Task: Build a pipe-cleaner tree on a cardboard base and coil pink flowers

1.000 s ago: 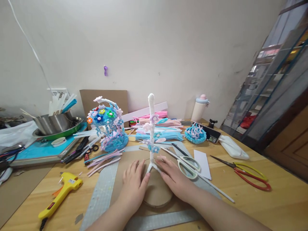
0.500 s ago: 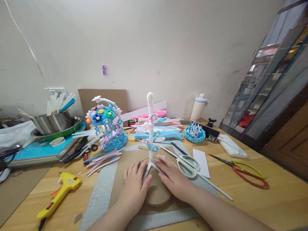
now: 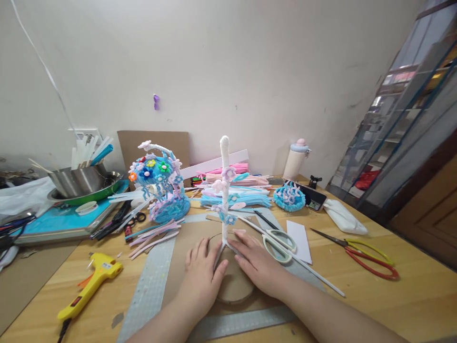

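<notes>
A white, fuzzy-wrapped stem [image 3: 224,157] with pink and blue pipe-cleaner flowers [image 3: 229,219] stands upright, its foot split into spread legs. Beneath it lies a round cardboard disc [image 3: 235,286] on a larger cardboard sheet [image 3: 174,281]. My left hand [image 3: 204,271] rests over the left leg, fingers stretched out and lying flat, the thumb apart. On the other side, my right hand [image 3: 260,267] lies with extended fingers over the right leg. Both hands press at the stem's foot without wrapping around it; the leg ends are partly hidden under the fingers.
A yellow glue gun [image 3: 91,286] lies at left. Pale green scissors [image 3: 280,245] and red-yellow scissors [image 3: 371,257] lie at right. Behind stand a flower-covered blue decoration [image 3: 167,209], pipe-cleaner bundles [image 3: 235,200], a small blue basket [image 3: 289,196] and a bottle [image 3: 296,159].
The view has shifted very slightly. Both hands stay at the foot of the stem, which remains upright; otherwise little differs.
</notes>
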A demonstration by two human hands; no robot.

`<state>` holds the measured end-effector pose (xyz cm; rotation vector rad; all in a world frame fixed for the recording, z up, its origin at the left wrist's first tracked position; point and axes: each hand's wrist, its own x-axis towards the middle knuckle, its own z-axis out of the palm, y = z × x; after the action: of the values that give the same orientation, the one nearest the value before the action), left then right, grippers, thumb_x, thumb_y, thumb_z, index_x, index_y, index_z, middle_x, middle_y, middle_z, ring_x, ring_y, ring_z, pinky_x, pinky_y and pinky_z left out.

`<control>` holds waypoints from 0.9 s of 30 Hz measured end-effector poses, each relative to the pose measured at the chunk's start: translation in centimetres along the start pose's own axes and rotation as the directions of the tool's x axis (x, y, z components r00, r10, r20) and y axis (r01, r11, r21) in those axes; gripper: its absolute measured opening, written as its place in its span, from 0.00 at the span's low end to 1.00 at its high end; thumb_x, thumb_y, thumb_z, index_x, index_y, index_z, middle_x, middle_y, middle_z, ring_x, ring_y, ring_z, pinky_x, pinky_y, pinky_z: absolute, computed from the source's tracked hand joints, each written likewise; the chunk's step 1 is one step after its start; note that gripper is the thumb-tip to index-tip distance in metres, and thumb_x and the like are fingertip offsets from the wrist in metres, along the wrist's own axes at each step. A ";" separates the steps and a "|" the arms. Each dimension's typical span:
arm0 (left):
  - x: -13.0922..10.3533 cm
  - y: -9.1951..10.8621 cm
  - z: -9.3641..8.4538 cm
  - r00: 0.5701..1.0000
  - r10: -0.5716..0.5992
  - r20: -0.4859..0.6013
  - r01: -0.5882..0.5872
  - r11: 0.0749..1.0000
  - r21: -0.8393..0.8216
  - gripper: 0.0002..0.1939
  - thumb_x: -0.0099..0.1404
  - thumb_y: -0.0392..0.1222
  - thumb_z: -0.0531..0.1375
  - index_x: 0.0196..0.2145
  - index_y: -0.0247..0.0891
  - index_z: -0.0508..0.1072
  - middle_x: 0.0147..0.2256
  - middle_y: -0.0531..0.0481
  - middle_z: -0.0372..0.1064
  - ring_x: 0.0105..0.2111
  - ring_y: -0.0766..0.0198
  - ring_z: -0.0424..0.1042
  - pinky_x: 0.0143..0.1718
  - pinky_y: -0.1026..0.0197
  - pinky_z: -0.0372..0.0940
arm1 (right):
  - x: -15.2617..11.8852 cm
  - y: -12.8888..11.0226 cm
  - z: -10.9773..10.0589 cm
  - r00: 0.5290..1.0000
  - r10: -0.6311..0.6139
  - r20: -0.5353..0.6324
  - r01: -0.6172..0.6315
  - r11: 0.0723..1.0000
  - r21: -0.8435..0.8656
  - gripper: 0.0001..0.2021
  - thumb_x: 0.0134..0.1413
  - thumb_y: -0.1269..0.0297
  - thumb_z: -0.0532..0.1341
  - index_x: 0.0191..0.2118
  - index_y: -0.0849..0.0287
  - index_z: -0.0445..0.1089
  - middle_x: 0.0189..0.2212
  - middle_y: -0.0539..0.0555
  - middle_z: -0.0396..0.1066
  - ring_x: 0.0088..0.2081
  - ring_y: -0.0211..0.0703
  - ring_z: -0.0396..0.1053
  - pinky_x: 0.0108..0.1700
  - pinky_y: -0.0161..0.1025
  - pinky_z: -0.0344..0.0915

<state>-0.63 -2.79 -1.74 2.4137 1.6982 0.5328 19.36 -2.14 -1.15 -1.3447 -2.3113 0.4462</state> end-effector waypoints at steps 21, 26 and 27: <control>0.2 1.0 0.0 1.000 0.015 0.020 -0.016 0.998 0.062 0.26 0.66 0.55 0.47 0.60 0.50 0.57 0.62 0.43 0.52 0.62 0.47 0.48 0.58 0.40 0.44 | 0.2 -0.3 0.2 0.997 0.062 0.035 -0.057 0.990 -0.126 0.22 0.64 0.53 0.43 0.62 0.41 0.50 0.64 0.52 0.48 0.64 0.52 0.43 0.60 0.64 0.36; 0.2 1.1 0.0 0.998 0.028 0.055 -0.031 0.998 0.062 0.28 0.66 0.57 0.45 0.61 0.49 0.56 0.64 0.44 0.47 0.62 0.47 0.46 0.58 0.39 0.43 | 0.3 -0.2 0.4 0.997 0.062 0.046 -0.056 0.990 -0.129 0.22 0.64 0.52 0.42 0.63 0.41 0.49 0.64 0.52 0.46 0.64 0.53 0.42 0.60 0.66 0.35; 0.2 1.1 -0.1 0.998 0.028 0.060 -0.032 0.998 0.061 0.28 0.67 0.57 0.45 0.61 0.49 0.55 0.64 0.44 0.46 0.63 0.47 0.46 0.58 0.39 0.43 | 0.2 -0.2 0.4 0.997 0.061 0.045 -0.055 0.990 -0.130 0.22 0.64 0.52 0.42 0.63 0.41 0.49 0.64 0.51 0.46 0.64 0.53 0.42 0.60 0.66 0.35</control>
<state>0.38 -2.95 -1.27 2.4753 1.6814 0.4136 18.91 -2.05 -1.35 -1.4806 -2.3814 0.3568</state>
